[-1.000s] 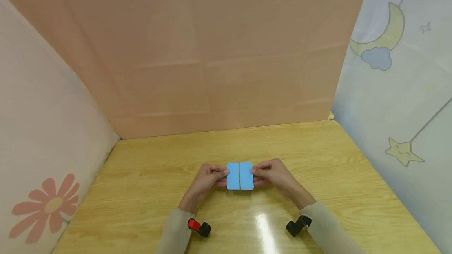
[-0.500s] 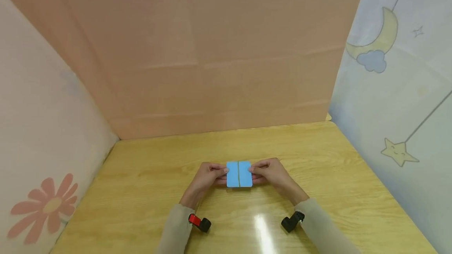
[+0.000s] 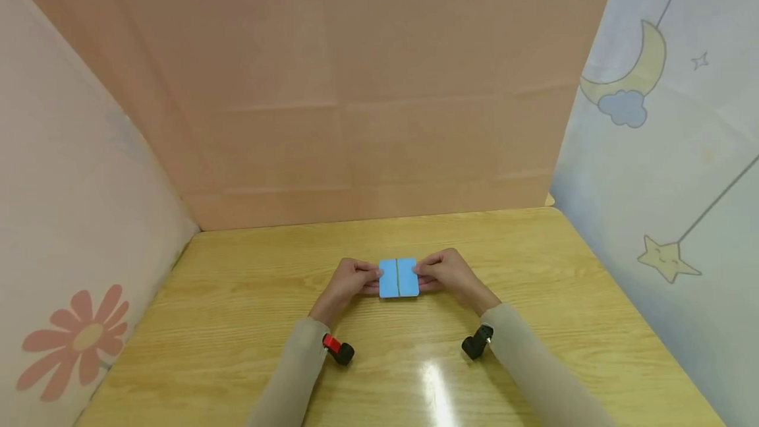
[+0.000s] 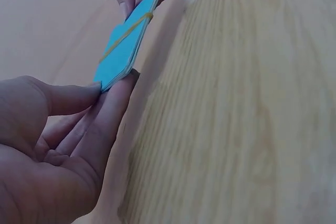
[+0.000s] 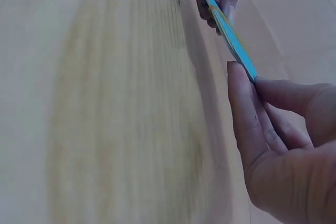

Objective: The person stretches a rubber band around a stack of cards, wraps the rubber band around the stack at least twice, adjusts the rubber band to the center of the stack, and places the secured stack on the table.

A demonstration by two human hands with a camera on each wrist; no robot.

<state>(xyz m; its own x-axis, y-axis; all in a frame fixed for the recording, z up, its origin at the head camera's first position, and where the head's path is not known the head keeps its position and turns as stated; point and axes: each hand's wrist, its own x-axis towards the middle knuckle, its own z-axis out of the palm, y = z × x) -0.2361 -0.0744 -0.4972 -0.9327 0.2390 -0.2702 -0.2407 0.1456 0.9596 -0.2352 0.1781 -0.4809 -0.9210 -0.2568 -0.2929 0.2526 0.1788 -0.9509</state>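
A thin stack of light-blue square cards (image 3: 388, 280) is held flat between both hands over the table. Around its middle runs a yellowish rubber band (image 4: 126, 36). My left hand (image 3: 348, 282) pinches the left edge, thumb on top and fingers beneath. On the opposite edge, my right hand (image 3: 449, 271) pinches in the same way. Several layers show along the side of the stack in the left wrist view. Seen from the right wrist, the stack is nearly edge-on, with the right thumb and fingers at its near end. The undersides of the cards are hidden.
The wooden table (image 3: 237, 321) spans the space under both arms. A peach-coloured backdrop (image 3: 356, 84) rises at its far edge. Patterned side panels stand left, with a flower (image 3: 85, 338), and right, with a moon (image 3: 646, 64). Black wrist devices sit at both cuffs.
Both hands have moved a little farther from the body, toward the backdrop, carrying the card stack along. Their pinch on its two edges looks the same. The head view has shifted slightly.
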